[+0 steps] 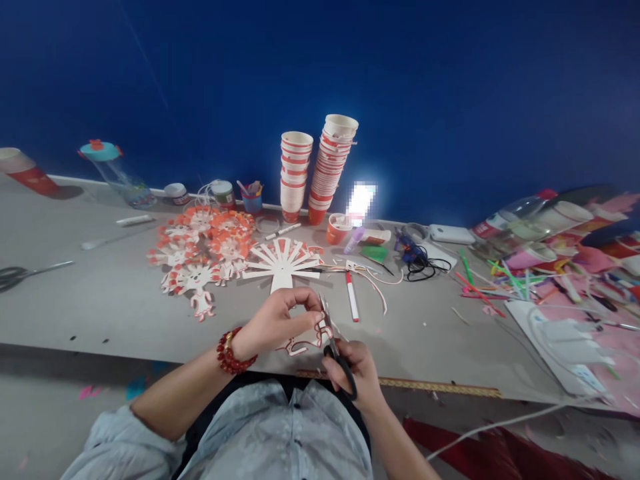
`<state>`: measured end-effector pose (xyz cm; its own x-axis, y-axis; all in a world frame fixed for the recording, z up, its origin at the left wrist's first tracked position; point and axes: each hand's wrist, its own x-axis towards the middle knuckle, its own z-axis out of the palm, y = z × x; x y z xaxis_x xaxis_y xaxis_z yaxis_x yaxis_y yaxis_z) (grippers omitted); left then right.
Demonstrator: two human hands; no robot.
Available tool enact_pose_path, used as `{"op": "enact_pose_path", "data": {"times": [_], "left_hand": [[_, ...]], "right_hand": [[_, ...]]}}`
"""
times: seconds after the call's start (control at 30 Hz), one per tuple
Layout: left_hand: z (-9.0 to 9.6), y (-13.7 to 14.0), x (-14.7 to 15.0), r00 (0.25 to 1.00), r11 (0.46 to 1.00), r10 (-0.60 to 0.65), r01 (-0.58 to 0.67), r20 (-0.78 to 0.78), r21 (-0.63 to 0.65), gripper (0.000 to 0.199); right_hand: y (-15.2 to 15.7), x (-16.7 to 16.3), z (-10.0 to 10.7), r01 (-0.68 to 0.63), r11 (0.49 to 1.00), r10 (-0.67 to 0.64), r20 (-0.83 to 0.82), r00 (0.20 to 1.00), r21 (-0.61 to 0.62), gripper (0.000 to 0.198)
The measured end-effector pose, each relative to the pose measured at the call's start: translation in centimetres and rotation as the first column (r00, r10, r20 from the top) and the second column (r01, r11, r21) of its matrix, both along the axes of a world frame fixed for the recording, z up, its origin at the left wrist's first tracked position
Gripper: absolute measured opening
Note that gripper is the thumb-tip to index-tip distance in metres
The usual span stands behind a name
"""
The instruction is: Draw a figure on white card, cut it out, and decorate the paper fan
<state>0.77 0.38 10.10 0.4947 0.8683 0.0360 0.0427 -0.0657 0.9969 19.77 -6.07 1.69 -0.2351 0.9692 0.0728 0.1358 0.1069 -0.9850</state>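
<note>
My left hand (283,320), with a red bead bracelet at its wrist, pinches a white paper cutout (299,349) with red outlines. Black-handled scissors (346,375) are gripped in my right hand (364,377), their blades pointing up and away from me. The blades lie against the paper beside my left fingertips; whether they are cutting through it I cannot tell. Just beyond my left hand lies a white paper piece cut into fanned strips (283,270). Several finished-looking orange and white paper figures (200,280) are heaped to its left.
Two tall stacks of paper cups (295,173) stand by the blue wall, near a lit phone (362,203). A red and white marker (352,297) lies beyond my right hand. Pipe cleaners (483,293) and craft scraps crowd the right side. Other scissors (35,272) lie far left.
</note>
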Motion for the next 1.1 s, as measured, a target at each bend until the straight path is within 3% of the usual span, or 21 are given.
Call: {"op": "enact_pose_path", "data": {"times": [0.23, 0.87, 1.1], "left_hand": [[0.8, 0.2, -0.3, 0.999, 1.0, -0.028, 0.029, -0.029, 0.006, 0.013], [2.0, 1.2, -0.9, 0.973, 0.993, -0.107, 0.115, -0.206, 0.025, 0.014], [2.2, 1.6, -1.3, 0.962, 0.98, -0.186, 0.168, -0.198, -0.105, 0.018]], "right_hand": [[-0.1, 0.1, -0.6, -0.007, 0.998, 0.007, 0.005, 1.0, -0.056, 0.051], [-0.1, 0.4, -1.0, -0.001, 0.999, 0.003, 0.064, 0.998, -0.038, 0.052], [-0.1, 0.5, -0.8, 0.0, 1.0, 0.0, 0.106, 0.994, 0.002, 0.049]]}}
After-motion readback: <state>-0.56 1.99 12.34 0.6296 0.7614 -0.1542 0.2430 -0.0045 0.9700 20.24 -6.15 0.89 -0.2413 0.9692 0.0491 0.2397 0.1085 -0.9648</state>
